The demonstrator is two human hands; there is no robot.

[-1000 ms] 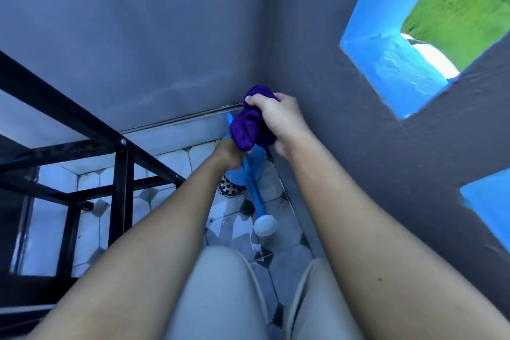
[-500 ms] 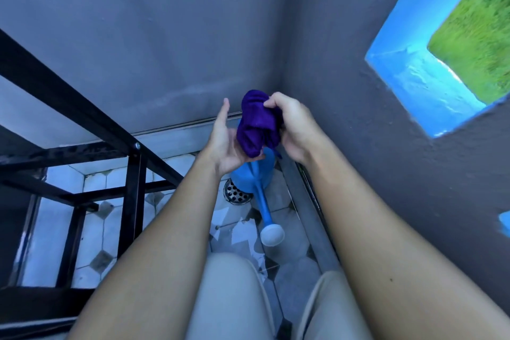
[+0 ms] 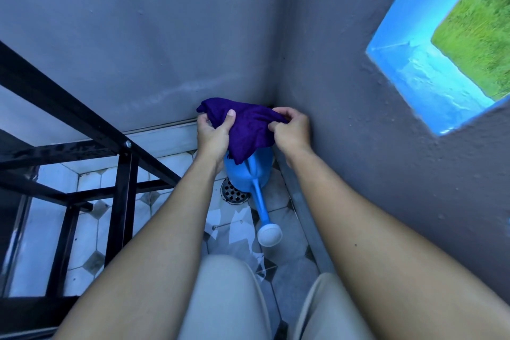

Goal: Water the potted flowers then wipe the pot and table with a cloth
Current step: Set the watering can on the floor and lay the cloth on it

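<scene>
Looking down into a tight corner where two grey plastered walls (image 3: 165, 36) meet; floor (image 3: 91, 229) of pale hexagonal tiles with small dark inserts, glossy, bright reflections near the middle. Right-hand wall carries a square opening (image 3: 414, 77) with a blue-painted reveal, green grass beyond. Pale skirting strip (image 3: 165, 138) runs along the foot of the left wall. Black metal frame (image 3: 124, 201) fills the left side: a sloping top rail, upright legs, lower cross-bars, tiles visible through it. Blue watering can (image 3: 248, 174) stands on the floor right in the corner, spout aimed back toward the person, white rose (image 3: 270, 234) at its tip; round perforated drain (image 3: 234, 194) just beside the can on its left. Purple cloth (image 3: 248, 130) held in the air above the can, its lower fold overlapping the can's top in this view, contact cannot be told. Left hand (image 3: 212, 138) grips the cloth's left part, thumb laid over the fabric, fingers wrapped behind. Right hand (image 3: 294, 132) pinches the right edge, fingers curled tight together. Knees in light trousers (image 3: 226, 298) at the bottom edge. Free floor is a narrow strip between frame and right wall, partly taken by can and drain
</scene>
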